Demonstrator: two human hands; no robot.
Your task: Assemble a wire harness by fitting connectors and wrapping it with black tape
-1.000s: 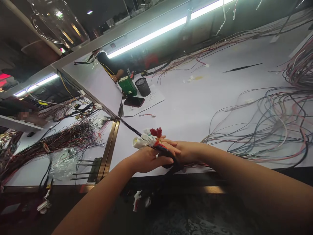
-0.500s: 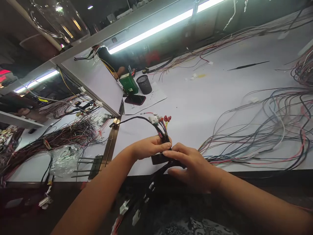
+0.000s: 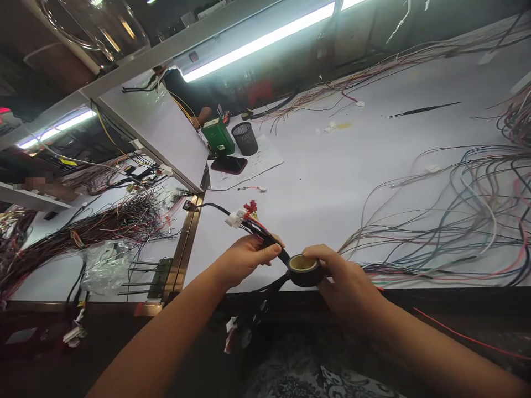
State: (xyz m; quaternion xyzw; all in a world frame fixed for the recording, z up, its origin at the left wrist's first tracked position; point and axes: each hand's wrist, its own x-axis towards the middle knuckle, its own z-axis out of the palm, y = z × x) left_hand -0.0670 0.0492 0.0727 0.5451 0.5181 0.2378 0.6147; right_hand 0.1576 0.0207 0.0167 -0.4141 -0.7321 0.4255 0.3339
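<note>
My left hand (image 3: 251,258) is closed round a black-wrapped wire harness (image 3: 283,255), thumb on top. Past its fingers the harness fans out into coloured wires ending in a white connector (image 3: 235,219) and small red connectors (image 3: 250,207). In my right hand (image 3: 346,276) is a roll of black tape (image 3: 305,271), its tan core facing up, touching the harness just right of my left hand. A black branch with white connectors (image 3: 231,325) hangs below the table edge. My right fingertips are partly hidden behind the roll.
Loose wires (image 3: 448,221) spread over the right of the white table (image 3: 332,193). At the back left stand a green box (image 3: 218,136) and a mesh cup (image 3: 244,138), beside a phone (image 3: 229,164) on paper. Wire bundles (image 3: 108,215) lie left of the divider. Another person's hand (image 3: 201,117) shows behind.
The harness has swung to the left in my left hand. My right hand has drawn away to the right with the tape roll, which now shows its open core.
</note>
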